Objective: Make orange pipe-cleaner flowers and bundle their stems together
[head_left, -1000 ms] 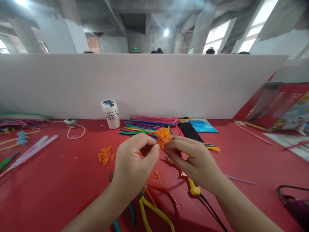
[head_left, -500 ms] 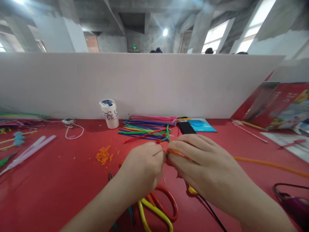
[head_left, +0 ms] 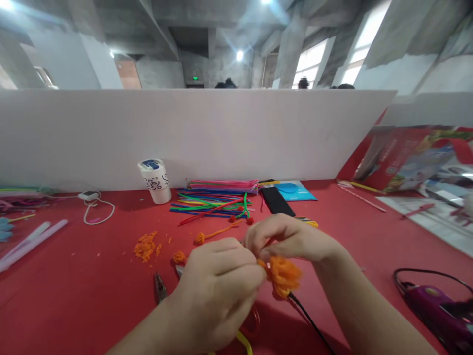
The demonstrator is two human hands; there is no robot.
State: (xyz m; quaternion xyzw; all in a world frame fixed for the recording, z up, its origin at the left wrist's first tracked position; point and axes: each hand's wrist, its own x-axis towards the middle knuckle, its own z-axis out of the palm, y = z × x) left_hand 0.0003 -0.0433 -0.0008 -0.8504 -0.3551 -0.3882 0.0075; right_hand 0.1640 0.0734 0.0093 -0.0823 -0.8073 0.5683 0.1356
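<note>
An orange pipe-cleaner flower (head_left: 284,276) with looped petals sticks out to the right of my left hand (head_left: 223,291), whose closed fingers grip its base. My right hand (head_left: 291,239) is bent over the same spot, its fingers curled in a pinch against the left fingertips. What lies between the right fingers is hidden. Below my hands, partly covered by the left one, are scissors with red (head_left: 253,320) and yellow (head_left: 244,341) handles. Pliers (head_left: 160,287) lie left of the left wrist. A small orange pipe-cleaner ball (head_left: 180,257) rests just beyond the left hand.
Orange fluff scraps (head_left: 145,246) lie left of centre. Farther back are a white cup (head_left: 157,185), bundled pipe cleaners (head_left: 212,202), a black phone (head_left: 278,201) and a blue packet (head_left: 297,191). A purple glue gun (head_left: 436,308) sits at right. A white partition (head_left: 221,133) borders the table.
The orange flower head has come into view between my hands. My left hand moved lower and right, my right hand turned inward. The long orange strand at right is out of sight.
</note>
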